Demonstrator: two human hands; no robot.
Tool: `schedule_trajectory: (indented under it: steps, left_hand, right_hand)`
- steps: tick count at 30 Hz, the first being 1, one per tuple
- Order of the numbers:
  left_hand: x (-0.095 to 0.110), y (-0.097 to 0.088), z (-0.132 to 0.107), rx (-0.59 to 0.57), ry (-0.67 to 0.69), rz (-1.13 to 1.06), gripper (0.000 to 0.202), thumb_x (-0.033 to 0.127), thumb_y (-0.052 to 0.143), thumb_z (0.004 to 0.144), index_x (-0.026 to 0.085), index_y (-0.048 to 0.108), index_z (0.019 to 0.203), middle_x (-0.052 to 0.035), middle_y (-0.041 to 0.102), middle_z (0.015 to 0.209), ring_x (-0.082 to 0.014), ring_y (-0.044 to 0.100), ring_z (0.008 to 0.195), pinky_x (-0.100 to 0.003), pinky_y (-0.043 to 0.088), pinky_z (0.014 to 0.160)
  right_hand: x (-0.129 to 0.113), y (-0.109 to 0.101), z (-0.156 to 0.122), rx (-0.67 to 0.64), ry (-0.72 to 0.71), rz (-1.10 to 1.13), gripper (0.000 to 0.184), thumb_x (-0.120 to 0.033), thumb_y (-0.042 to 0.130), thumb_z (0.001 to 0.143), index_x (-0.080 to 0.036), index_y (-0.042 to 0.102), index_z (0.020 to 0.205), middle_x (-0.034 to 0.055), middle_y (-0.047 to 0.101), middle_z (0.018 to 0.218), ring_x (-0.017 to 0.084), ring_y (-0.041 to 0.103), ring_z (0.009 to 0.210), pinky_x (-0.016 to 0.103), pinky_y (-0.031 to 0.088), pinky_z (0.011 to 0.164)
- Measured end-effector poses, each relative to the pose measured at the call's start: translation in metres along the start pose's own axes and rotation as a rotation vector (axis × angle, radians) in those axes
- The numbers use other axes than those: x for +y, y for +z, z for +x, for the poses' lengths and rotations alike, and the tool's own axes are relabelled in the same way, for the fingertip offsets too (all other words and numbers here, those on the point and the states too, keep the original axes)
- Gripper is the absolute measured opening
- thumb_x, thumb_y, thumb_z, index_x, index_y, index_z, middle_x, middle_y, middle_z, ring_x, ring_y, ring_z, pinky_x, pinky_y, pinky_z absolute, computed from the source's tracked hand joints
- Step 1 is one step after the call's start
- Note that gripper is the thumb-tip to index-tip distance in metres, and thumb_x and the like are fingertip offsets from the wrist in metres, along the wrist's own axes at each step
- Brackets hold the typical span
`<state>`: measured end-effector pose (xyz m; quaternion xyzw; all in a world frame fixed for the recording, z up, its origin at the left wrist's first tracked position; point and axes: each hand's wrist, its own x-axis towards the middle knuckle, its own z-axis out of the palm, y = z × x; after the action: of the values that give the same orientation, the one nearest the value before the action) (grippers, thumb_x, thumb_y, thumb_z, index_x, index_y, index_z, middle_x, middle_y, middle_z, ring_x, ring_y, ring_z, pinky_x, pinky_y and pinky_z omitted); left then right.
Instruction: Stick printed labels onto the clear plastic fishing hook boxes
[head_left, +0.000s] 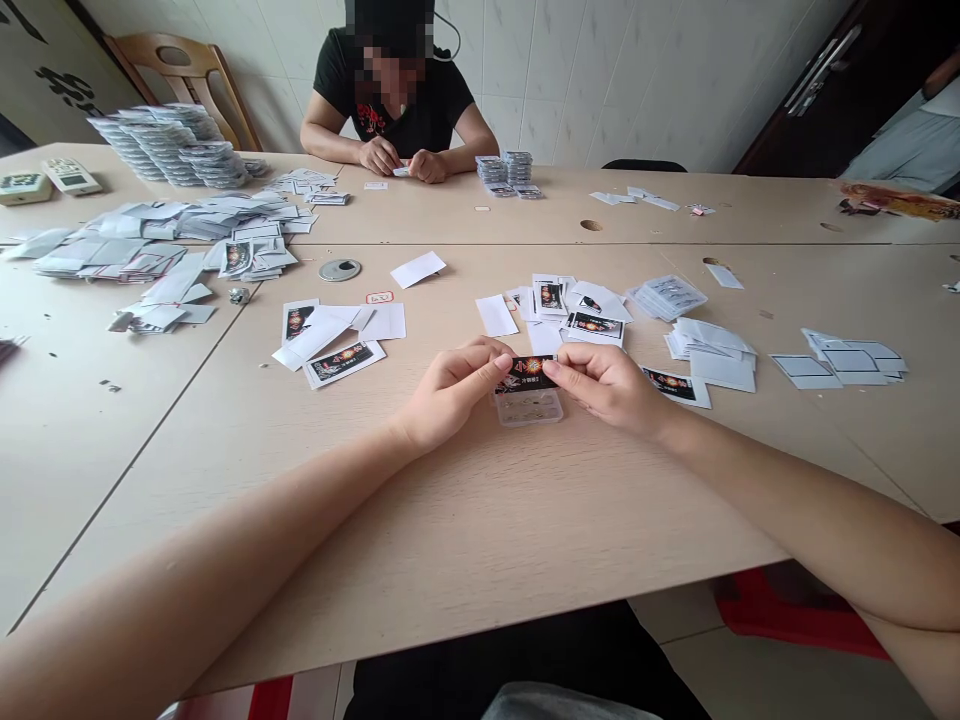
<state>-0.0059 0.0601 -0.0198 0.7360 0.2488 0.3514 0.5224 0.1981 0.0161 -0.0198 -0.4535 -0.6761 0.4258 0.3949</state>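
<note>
Between my two hands is a black printed label [529, 375] with an orange burst and white lettering. My left hand [459, 388] pinches its left end between thumb and fingers, and my right hand [604, 385] pinches its right end. Just below the label, a small clear plastic box [529, 408] with tiny pieces inside rests on the table; the label covers its far part. Whether the label touches the box I cannot tell. Beyond my hands lies a loose pile of white and black labels [596, 325].
Label stacks [720, 365] and clear boxes [667, 297] lie to the right. More labels [345, 362] and a round metal lid [340, 270] are at the left, before a large label heap [150, 235] and stacked boxes [176, 145]. Opposite sits a person [397, 110] handling a small item.
</note>
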Motion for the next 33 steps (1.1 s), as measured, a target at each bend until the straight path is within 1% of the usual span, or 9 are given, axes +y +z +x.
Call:
schedule_trajectory:
  steps: [3, 8, 10, 15, 20, 23, 27, 31, 33]
  left_hand:
    - [-0.0001, -0.0002, -0.0001, 0.005, -0.017, 0.016, 0.034, 0.041, 0.047, 0.09, 0.014, 0.065, 0.079, -0.0076, 0.059, 0.096, -0.0187, 0.054, 0.088, -0.032, 0.042, 0.08]
    - [0.0012, 0.0002, 0.0, 0.006, -0.045, 0.017, 0.038, 0.043, 0.045, 0.09, 0.013, 0.065, 0.08, -0.0081, 0.059, 0.096, -0.0187, 0.055, 0.087, -0.033, 0.042, 0.079]
    - [0.001, 0.0003, 0.0, 0.007, -0.05, 0.016, 0.038, 0.043, 0.045, 0.091, 0.012, 0.065, 0.082, -0.0081, 0.058, 0.097, -0.0186, 0.054, 0.088, -0.033, 0.042, 0.081]
    - [-0.0006, -0.0001, -0.0001, -0.003, -0.051, 0.014, 0.038, 0.043, 0.044, 0.091, 0.013, 0.065, 0.085, -0.0081, 0.057, 0.099, -0.0192, 0.054, 0.091, -0.033, 0.042, 0.084]
    - [-0.0014, -0.0003, 0.0004, -0.012, -0.037, 0.045, 0.038, 0.044, 0.043, 0.091, 0.013, 0.065, 0.086, -0.0079, 0.057, 0.097, -0.0184, 0.054, 0.088, -0.032, 0.042, 0.08]
    - [-0.0017, -0.0001, 0.0008, -0.006, -0.027, 0.088, 0.039, 0.044, 0.042, 0.092, 0.014, 0.066, 0.087, -0.0076, 0.057, 0.095, -0.0184, 0.054, 0.087, -0.032, 0.042, 0.08]
    - [-0.0018, 0.0004, 0.0014, 0.026, -0.034, 0.188, 0.041, 0.044, 0.04, 0.092, 0.014, 0.065, 0.082, -0.008, 0.057, 0.094, -0.0194, 0.054, 0.089, -0.033, 0.042, 0.083]
    - [-0.0001, 0.0023, 0.0018, 0.066, -0.033, 0.31, 0.043, 0.043, 0.041, 0.092, 0.014, 0.061, 0.068, -0.008, 0.058, 0.09, -0.02, 0.053, 0.09, -0.033, 0.041, 0.081]
    - [0.0012, 0.0039, 0.0013, 0.086, -0.025, 0.373, 0.042, 0.042, 0.041, 0.092, 0.015, 0.059, 0.065, -0.0074, 0.058, 0.088, -0.0201, 0.053, 0.089, -0.034, 0.041, 0.081]
  right_hand:
    - [-0.0001, -0.0003, 0.0002, 0.009, -0.023, -0.06, 0.039, -0.043, 0.051, 0.09, -0.018, 0.04, 0.063, -0.0072, 0.031, 0.051, 0.006, 0.026, 0.045, 0.023, 0.019, 0.044]
    - [0.0009, -0.0006, 0.0008, 0.026, -0.042, -0.167, 0.042, -0.045, 0.049, 0.091, -0.017, 0.042, 0.06, -0.0057, 0.033, 0.051, 0.007, 0.029, 0.048, 0.024, 0.02, 0.046]
    - [0.0012, -0.0004, 0.0007, 0.016, -0.034, -0.15, 0.042, -0.046, 0.049, 0.09, -0.017, 0.043, 0.061, -0.0061, 0.033, 0.051, 0.006, 0.029, 0.047, 0.024, 0.02, 0.046]
    - [0.0011, 0.0002, -0.0004, -0.021, -0.021, -0.082, 0.042, -0.046, 0.049, 0.091, -0.018, 0.039, 0.061, -0.0072, 0.031, 0.05, 0.005, 0.027, 0.044, 0.022, 0.021, 0.044]
    - [0.001, -0.002, -0.0015, -0.006, -0.038, -0.095, 0.041, -0.045, 0.049, 0.091, -0.018, 0.04, 0.061, -0.0059, 0.034, 0.05, 0.006, 0.03, 0.045, 0.023, 0.021, 0.044]
    - [-0.0002, -0.0039, -0.0019, 0.003, -0.043, -0.107, 0.042, -0.044, 0.049, 0.091, -0.018, 0.039, 0.06, -0.0054, 0.033, 0.05, 0.007, 0.029, 0.046, 0.024, 0.021, 0.045]
    - [-0.0022, -0.006, -0.002, 0.014, -0.065, -0.136, 0.042, -0.041, 0.049, 0.092, -0.018, 0.041, 0.058, -0.0045, 0.034, 0.051, 0.008, 0.031, 0.049, 0.025, 0.023, 0.048]
    - [-0.0025, -0.0077, -0.002, 0.012, -0.092, -0.182, 0.041, -0.039, 0.049, 0.092, -0.018, 0.042, 0.058, -0.004, 0.033, 0.053, 0.009, 0.031, 0.052, 0.026, 0.023, 0.05]
    - [-0.003, -0.0084, -0.0022, 0.006, -0.104, -0.214, 0.041, -0.038, 0.048, 0.092, -0.017, 0.041, 0.057, -0.0037, 0.032, 0.054, 0.009, 0.031, 0.053, 0.026, 0.024, 0.051]
